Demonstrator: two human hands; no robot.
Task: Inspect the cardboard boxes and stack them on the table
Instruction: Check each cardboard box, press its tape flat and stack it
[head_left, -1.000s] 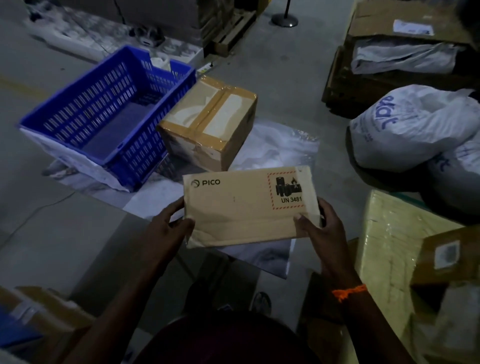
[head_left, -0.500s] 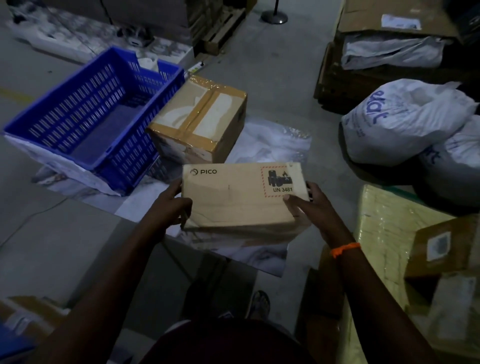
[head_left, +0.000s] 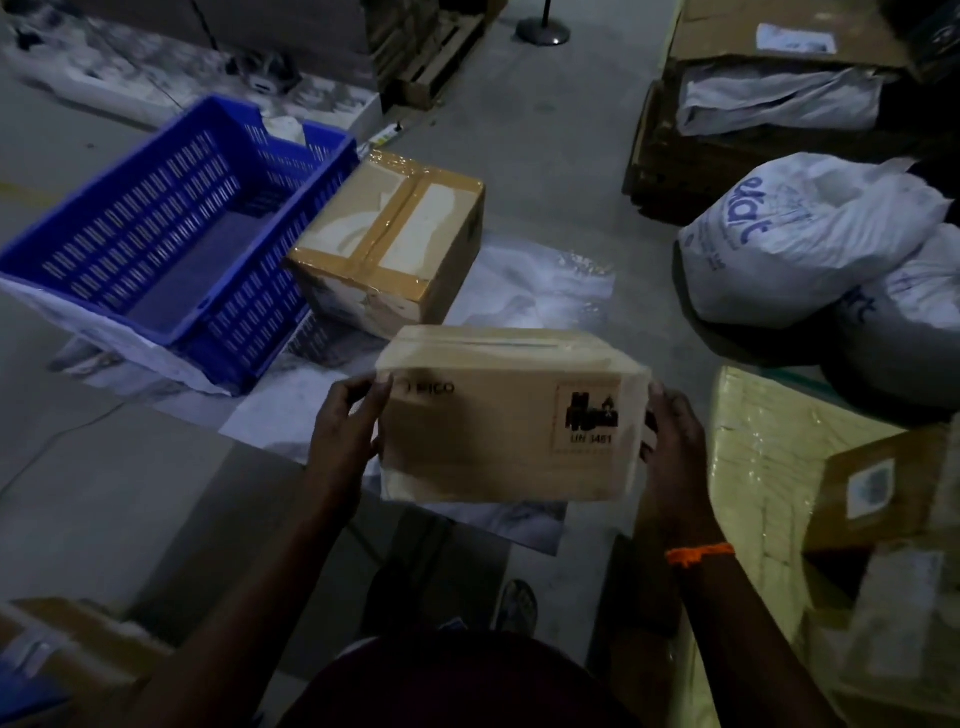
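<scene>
A flat brown cardboard box (head_left: 498, 426) with a PICO logo and a battery warning label is in the air at the centre of the head view. My left hand (head_left: 345, 428) grips its left end and my right hand (head_left: 670, 441) grips its right end. The box is tilted so that both its labelled face and its taped top edge show. Behind it a larger taped cardboard box (head_left: 389, 244) stands on a white plastic sheet (head_left: 545, 291) that covers a low surface.
A blue slotted crate (head_left: 171, 234) stands to the left of the taped box. White sacks (head_left: 810, 239) lie at the right, with flattened cartons (head_left: 779, 67) behind. A yellow wrapped package (head_left: 763, 467) and a small carton (head_left: 883, 488) sit at the right front.
The box has turned in my hands: its top edge has tipped toward me and now shows. Both hands keep their hold on its ends.
</scene>
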